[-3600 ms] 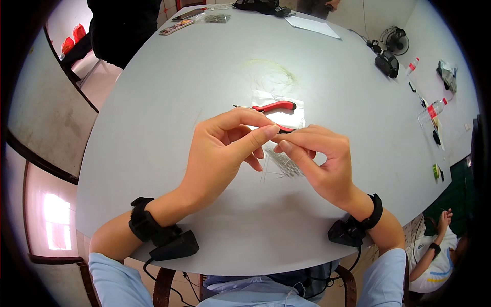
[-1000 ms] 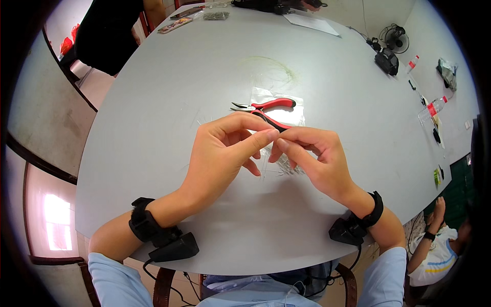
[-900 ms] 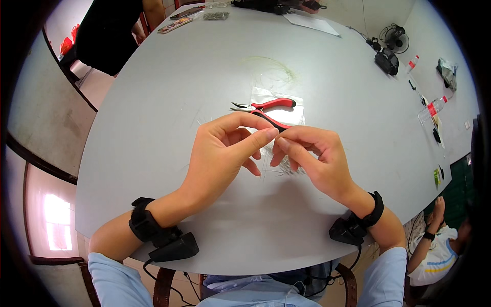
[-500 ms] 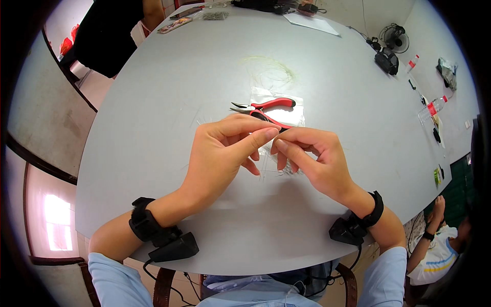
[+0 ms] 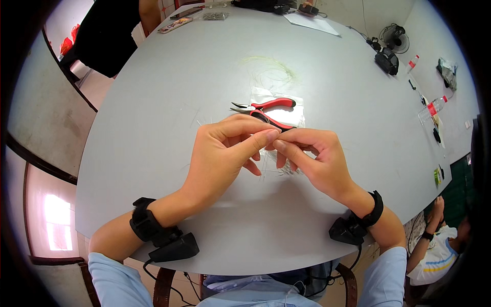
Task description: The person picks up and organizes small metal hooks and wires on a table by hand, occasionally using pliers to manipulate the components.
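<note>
You have left hand (image 5: pixel 220 151) and right hand (image 5: pixel 325 158) pinched, thumb to forefinger, any piece between too small to tell; fine work seemingly under way; thin metal pins (image 5: pixel 290 170) remaining below; red-handled pliers (image 5: pixel 279 103) idle beyond, partly on plastic bag (image 5: pixel 262 94).

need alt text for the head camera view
A person's left hand and right hand hold fingertips close together above a grey table, any pinched item too small to discern. Beyond, open red-and-black-handled pliers lie partly on a white sheet.
</note>
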Demonstrator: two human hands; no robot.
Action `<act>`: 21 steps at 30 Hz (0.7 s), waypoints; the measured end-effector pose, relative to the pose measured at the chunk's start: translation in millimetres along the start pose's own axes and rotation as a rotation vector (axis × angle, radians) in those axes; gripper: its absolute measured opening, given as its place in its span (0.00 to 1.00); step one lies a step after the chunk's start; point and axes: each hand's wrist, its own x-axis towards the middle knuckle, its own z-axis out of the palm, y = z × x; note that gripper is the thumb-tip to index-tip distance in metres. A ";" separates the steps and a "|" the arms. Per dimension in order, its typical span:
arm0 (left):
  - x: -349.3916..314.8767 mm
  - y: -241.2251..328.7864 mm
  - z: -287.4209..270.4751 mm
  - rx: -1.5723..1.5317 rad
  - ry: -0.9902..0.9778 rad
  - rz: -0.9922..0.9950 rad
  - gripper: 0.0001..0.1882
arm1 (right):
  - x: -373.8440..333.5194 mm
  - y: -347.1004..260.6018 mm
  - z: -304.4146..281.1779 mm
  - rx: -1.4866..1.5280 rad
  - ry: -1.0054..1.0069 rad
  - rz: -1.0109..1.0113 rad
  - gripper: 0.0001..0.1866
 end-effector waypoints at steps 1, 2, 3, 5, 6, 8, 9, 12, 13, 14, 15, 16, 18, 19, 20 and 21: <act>0.0 0.6 -0.1 0.001 -0.001 0.000 0.08 | 0.2 -0.3 0.3 -0.002 0.010 -0.001 0.06; -0.1 1.4 0.1 0.005 0.006 -0.009 0.08 | 0.2 -2.0 -0.3 -0.002 0.011 -0.001 0.06; -0.3 1.2 1.1 0.008 0.012 -0.018 0.08 | -0.3 -4.1 -1.9 -0.012 -0.002 0.025 0.06; -0.7 0.2 2.4 0.006 0.011 -0.021 0.08 | -1.3 -3.7 -3.3 -0.023 -0.014 0.050 0.06; -0.7 0.3 2.4 0.004 0.009 -0.025 0.09 | -1.7 -1.8 -2.3 -0.011 0.001 0.034 0.06; -0.5 0.3 2.4 -0.002 0.006 -0.029 0.09 | -1.9 1.1 -2.0 0.002 0.019 0.016 0.06; -0.6 -0.4 3.0 -0.012 0.005 -0.033 0.09 | -2.6 2.5 -2.7 -0.007 0.018 0.010 0.07; -0.5 -2.0 4.3 -0.025 0.004 -0.045 0.09 | -4.0 2.9 -3.9 -0.011 0.022 0.006 0.07; -0.4 -2.1 4.4 -0.024 0.003 -0.044 0.09 | -4.1 2.7 -4.0 -0.007 0.024 0.007 0.07; -0.2 -2.2 4.4 -0.031 0.003 -0.056 0.09 | -4.3 2.2 -4.2 -0.006 0.026 0.006 0.07; 0.1 -2.3 4.4 -0.038 0.002 -0.068 0.10 | -4.2 1.6 -4.5 -0.006 0.023 0.015 0.07; 0.2 -2.5 4.5 -0.037 0.001 -0.067 0.10 | -4.2 1.0 -4.8 -0.005 0.020 0.024 0.07; -0.5 -2.8 4.7 -0.047 -0.004 -0.085 0.10 | -4.3 -0.6 -5.4 -0.001 0.015 0.034 0.07; -1.0 -2.7 4.9 -0.046 -0.004 -0.083 0.10 | -4.5 -1.1 -5.6 0.004 0.008 0.046 0.07; -1.4 -2.7 5.1 -0.057 -0.005 -0.091 0.10 | -4.9 -0.8 -5.4 0.004 0.009 0.044 0.07; -1.7 -2.6 5.1 -0.068 -0.006 -0.099 0.10 | -5.3 0.0 -4.9 0.018 0.015 0.045 0.07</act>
